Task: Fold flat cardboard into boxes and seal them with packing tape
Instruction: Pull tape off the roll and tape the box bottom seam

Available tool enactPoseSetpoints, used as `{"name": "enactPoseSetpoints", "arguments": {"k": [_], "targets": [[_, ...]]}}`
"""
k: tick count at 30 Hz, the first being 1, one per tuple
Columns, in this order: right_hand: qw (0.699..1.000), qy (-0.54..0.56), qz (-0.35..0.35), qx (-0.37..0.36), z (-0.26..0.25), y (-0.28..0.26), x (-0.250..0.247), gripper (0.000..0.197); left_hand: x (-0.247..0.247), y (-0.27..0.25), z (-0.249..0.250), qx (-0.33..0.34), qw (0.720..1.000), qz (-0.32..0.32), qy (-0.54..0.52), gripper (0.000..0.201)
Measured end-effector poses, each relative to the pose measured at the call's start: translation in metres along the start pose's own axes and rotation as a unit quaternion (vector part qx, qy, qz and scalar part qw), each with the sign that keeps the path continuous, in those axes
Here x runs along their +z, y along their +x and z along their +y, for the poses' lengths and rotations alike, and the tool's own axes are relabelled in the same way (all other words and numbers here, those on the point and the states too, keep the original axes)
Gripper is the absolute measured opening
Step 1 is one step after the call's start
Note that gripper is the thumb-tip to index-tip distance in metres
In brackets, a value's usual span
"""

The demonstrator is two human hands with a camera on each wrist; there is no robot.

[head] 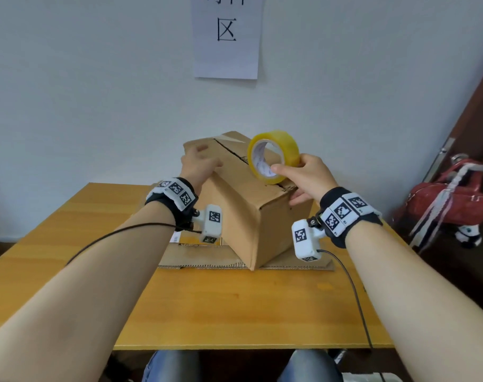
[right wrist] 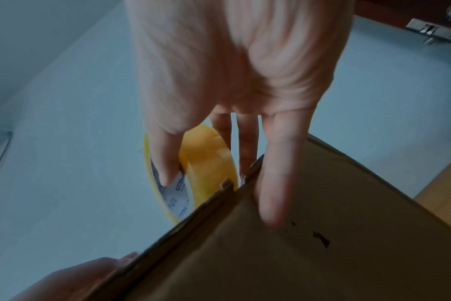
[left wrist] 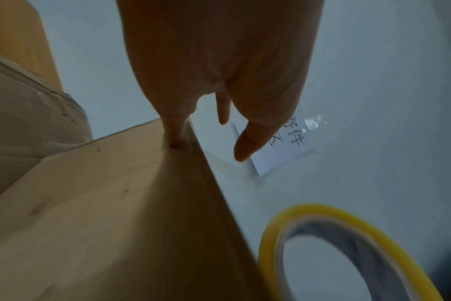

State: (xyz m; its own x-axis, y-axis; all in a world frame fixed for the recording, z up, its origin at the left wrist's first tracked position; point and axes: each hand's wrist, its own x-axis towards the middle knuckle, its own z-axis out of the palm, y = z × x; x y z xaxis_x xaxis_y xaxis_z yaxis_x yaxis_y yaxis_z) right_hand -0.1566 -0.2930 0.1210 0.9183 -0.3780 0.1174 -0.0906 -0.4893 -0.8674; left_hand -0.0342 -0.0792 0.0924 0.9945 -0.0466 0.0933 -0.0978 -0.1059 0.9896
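The cardboard box (head: pixel 243 205) is plain brown, with small dark scuffs along its top seam; the flat cardboard sheet (head: pixel 207 259) under it is the same brown. The tape roll (head: pixel 273 155) is translucent yellow around a white core printed with small red and blue marks. The table (head: pixel 235 312) is honey-yellow wood grain. Both wrist bands (head: pixel 177 197) are black with white blocks bearing black-and-white square codes. The far wall (head: pixel 97 92) is pale bluish white, its paper sign (head: pixel 226 37) white with black characters. At far right, a red bag (head: pixel 447 202) with whitish straps
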Motion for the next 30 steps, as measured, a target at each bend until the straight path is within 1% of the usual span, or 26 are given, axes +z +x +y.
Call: {"name": "enactPoseSetpoints", "arguments": {"k": [2,3,5,6,9,11,14,17,18,20,22,25,27,29,30], "targets": [[1.0,0.006,-0.007,-0.003,0.0,0.001,0.003,0.038,0.006,-0.009,-0.001,0.0,0.999,-0.027,0.03,0.051],[1.0,0.008,-0.015,-0.005,0.0,0.0,0.004,0.034,0.008,-0.009,-0.003,0.001,0.999,-0.026,0.038,0.049],[0.999,0.0,-0.033,-0.014,0.002,-0.001,0.004,0.026,0.013,-0.011,-0.007,-0.002,0.998,-0.002,0.057,0.044],[0.999,-0.007,-0.039,-0.021,0.003,-0.001,0.003,0.024,0.015,-0.012,-0.01,-0.006,0.998,0.007,0.064,0.043],[0.995,-0.074,-0.035,-0.053,0.007,0.006,-0.003,0.03,0.022,-0.013,-0.019,-0.006,0.996,-0.007,0.088,0.045],[0.99,-0.111,-0.035,-0.075,0.008,0.011,-0.009,0.033,0.025,-0.012,-0.018,-0.008,0.996,-0.011,0.085,0.046],[0.988,-0.112,-0.029,-0.104,0.013,0.02,-0.015,0.034,0.025,-0.005,-0.015,-0.01,0.997,-0.014,0.077,0.045],[0.989,-0.102,-0.025,-0.102,0.023,0.028,-0.014,0.04,0.026,-0.001,-0.012,-0.019,0.997,-0.029,0.07,0.045],[0.991,-0.084,-0.034,-0.098,0.026,0.029,-0.013,0.037,0.026,0.0,-0.011,-0.021,0.997,-0.032,0.067,0.047],[0.992,-0.037,-0.064,-0.099,0.027,0.026,-0.008,0.023,0.028,0.002,-0.009,-0.023,0.998,-0.034,0.051,0.05],[0.992,-0.022,-0.067,-0.107,0.029,0.022,-0.003,0.018,0.028,0.006,-0.007,-0.009,0.999,-0.03,0.037,0.051],[0.992,-0.004,-0.054,-0.114,0.029,0.021,0.006,0.022,0.025,0.009,-0.007,0.013,1.0,-0.027,0.002,0.044],[0.994,0.009,-0.043,-0.104,0.027,0.026,0.013,0.027,0.024,0.008,-0.008,0.019,0.999,-0.039,-0.026,0.038],[0.996,0.016,-0.028,-0.087,0.022,0.028,0.02,0.043,0.025,0.004,-0.008,0.018,0.998,-0.053,-0.029,0.032],[0.996,0.022,-0.022,-0.079,0.021,0.03,0.024,0.051,0.024,0.001,-0.008,0.021,0.998,-0.061,-0.021,0.032]]}}
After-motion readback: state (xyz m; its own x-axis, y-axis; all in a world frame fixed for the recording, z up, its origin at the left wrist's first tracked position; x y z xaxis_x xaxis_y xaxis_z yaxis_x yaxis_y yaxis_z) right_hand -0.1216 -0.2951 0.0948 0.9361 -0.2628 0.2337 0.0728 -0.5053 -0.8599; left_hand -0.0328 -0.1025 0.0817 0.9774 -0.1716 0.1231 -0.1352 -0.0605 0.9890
